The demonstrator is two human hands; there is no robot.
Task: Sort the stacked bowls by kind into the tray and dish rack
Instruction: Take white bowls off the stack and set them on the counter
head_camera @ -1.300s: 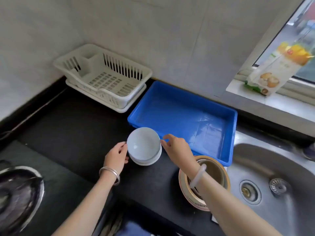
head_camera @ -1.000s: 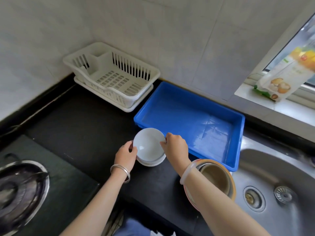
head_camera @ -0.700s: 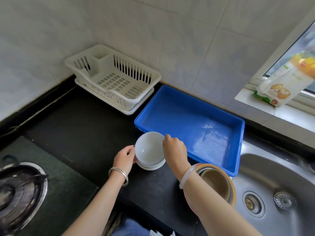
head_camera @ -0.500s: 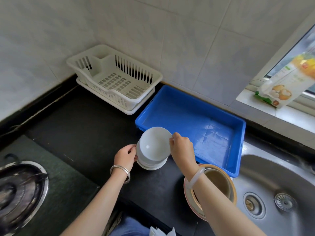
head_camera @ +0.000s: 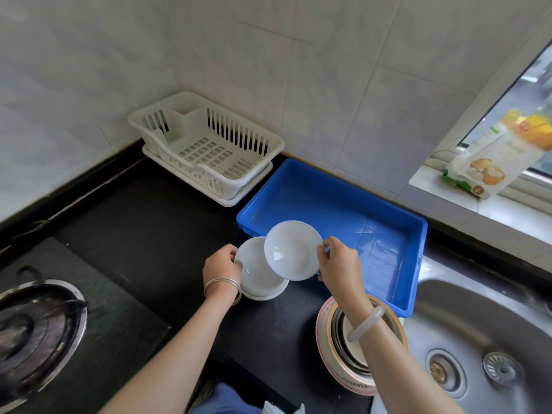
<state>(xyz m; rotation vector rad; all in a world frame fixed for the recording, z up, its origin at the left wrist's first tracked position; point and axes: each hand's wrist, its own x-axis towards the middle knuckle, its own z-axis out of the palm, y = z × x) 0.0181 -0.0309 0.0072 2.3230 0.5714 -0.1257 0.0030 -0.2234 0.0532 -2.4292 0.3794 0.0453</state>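
Kitchen seen from above, hands reaching forward over a black table (head_camera: 149,222).

Nearest, at lower right: a second stack of bowls (head_camera: 358,348), metal and tan ones nested in a pink-rimmed one, directly under the right forearm, beside a steel sink (head_camera: 484,333).

Mid-scene: left hand (head_camera: 221,265), fingers (head_camera: 231,254) closed on the rim of a white stack (head_camera: 260,276) resting on the table, steadying it. Right hand (head_camera: 339,264), fingers (head_camera: 324,245) pinching the rim of one white bowl (head_camera: 292,249), lifted clear of the stack, tilted, hanging partly over the stack and partly over the near edge of a blue tray (head_camera: 412,264).

Farther back: tray empty, against the wall; to its left a white rack (head_camera: 209,150), also empty.

Risks, as judgement: a one-sided rim pinch on a smooth, tilted bowl, likely to slip and chip on the stack or tray edge. Forearm low over the near stack, liable to knock it toward the sink. Tray wall close ahead, easy to clip with the bowl's lower edge. Wrong destination also possible, with nothing yet placed to mark which kind goes where.
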